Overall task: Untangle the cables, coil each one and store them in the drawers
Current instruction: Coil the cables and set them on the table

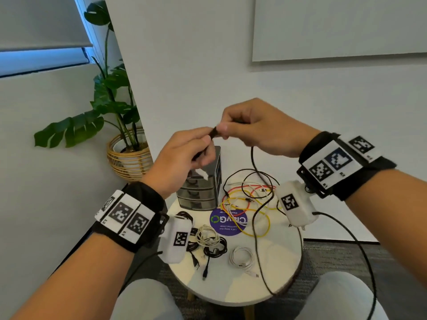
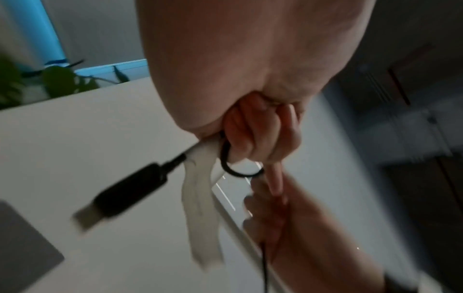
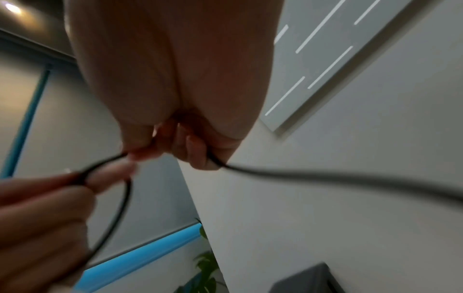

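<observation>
Both hands are pinching the thin black USB cable [image 1: 253,158] above the round white table [image 1: 272,282]: left hand [image 1: 182,158] w/ plug end, right hand [image 1: 258,130] feeding slack. Keep loops even, tension light; tangle's dragging below.

Black cable [image 1: 253,158], yellow cable [image 1: 265,218] — perhaps 1 red cable [image 1: 248,205].

Round purple sticker [image 1: 227,221], seen upside down, reads "Let's keep our pantries clean".
</observation>
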`<action>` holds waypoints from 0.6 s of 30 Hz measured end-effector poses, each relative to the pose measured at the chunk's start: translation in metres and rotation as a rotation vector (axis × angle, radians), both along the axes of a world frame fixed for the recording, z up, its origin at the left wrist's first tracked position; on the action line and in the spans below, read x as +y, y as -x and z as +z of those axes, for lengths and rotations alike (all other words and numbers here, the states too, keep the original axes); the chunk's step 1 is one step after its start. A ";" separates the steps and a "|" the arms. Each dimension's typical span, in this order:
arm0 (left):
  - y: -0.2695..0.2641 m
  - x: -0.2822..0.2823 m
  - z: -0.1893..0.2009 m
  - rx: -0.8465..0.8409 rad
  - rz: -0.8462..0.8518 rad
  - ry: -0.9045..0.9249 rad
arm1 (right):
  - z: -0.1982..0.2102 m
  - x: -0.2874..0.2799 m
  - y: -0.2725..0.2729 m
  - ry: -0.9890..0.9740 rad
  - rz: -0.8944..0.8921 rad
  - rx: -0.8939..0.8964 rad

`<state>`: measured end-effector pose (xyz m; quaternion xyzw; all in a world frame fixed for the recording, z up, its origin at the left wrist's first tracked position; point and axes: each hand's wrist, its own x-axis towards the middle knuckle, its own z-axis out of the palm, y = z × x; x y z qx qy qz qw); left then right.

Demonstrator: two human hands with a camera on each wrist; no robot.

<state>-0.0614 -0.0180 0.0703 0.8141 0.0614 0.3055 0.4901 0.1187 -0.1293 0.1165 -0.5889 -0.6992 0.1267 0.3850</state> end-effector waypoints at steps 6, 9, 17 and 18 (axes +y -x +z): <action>-0.003 -0.006 0.010 -0.071 -0.183 0.422 | -0.045 0.006 -0.001 0.004 -0.065 0.453; -0.008 -0.010 0.006 -0.230 -0.101 0.534 | -0.064 0.002 0.014 0.155 -0.027 0.388; -0.011 -0.012 0.007 -0.044 0.262 0.133 | -0.003 -0.014 0.032 0.233 0.100 -0.161; -0.009 -0.013 0.005 -0.006 0.235 0.085 | 0.011 -0.015 0.027 0.185 0.085 -0.170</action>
